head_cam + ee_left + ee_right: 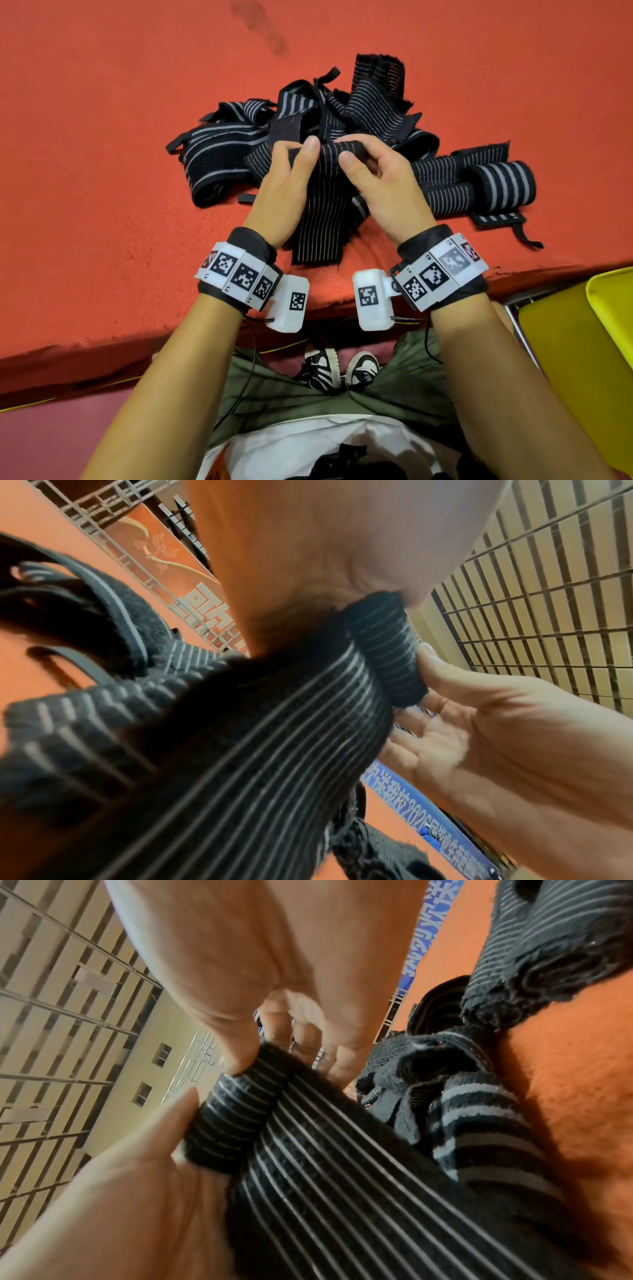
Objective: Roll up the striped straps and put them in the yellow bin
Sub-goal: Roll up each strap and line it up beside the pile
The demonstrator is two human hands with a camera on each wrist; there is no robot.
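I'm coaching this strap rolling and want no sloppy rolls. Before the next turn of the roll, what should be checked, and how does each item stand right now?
1. Both hands on the roll: ok. The left hand and the right hand pinch the black strap with thin white stripes at its rolled end.
2. Roll started: ok, a small tight coil shows at the fingertips.
3. Roll edges even: cannot tell.
4. Tail free to feed: ok, it lies flat toward the person on the red felt table.
5. Tail clear of the pile of loose striped straps: cannot tell.
6. Yellow plastic bin within reach: ok, at the person's right.
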